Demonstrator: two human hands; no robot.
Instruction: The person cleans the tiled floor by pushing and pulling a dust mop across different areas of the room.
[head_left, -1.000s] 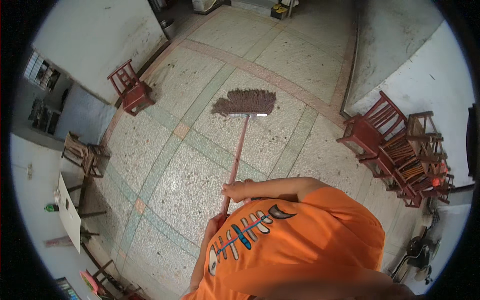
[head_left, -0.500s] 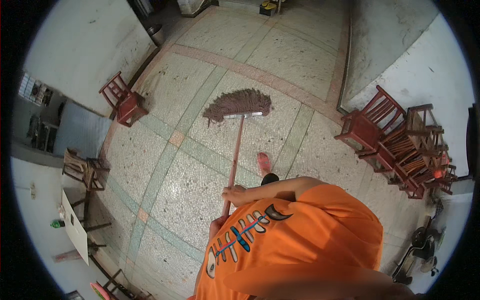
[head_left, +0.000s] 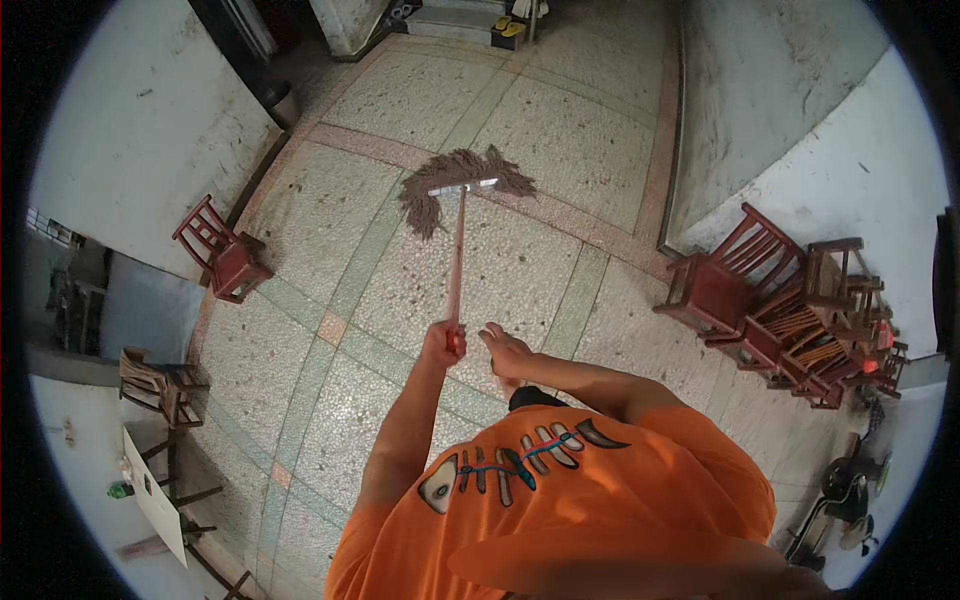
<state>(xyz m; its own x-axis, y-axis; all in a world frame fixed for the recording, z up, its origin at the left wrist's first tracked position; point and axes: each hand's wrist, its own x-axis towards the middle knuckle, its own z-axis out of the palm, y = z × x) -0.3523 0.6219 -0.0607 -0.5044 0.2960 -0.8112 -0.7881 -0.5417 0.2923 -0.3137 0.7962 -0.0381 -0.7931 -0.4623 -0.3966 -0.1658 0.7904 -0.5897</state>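
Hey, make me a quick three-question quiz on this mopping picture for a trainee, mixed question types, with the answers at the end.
1. Multiple choice: what does the left hand grip?
A) a cup
B) the mop handle
C) a towel

2. True or false: the right hand is off the mop handle.

3. Fill the gap: the chairs crowded close together are on the ____ side of the picture.

Key:
1. B
2. True; its fingers are open, apart from the mop handle.
3. right
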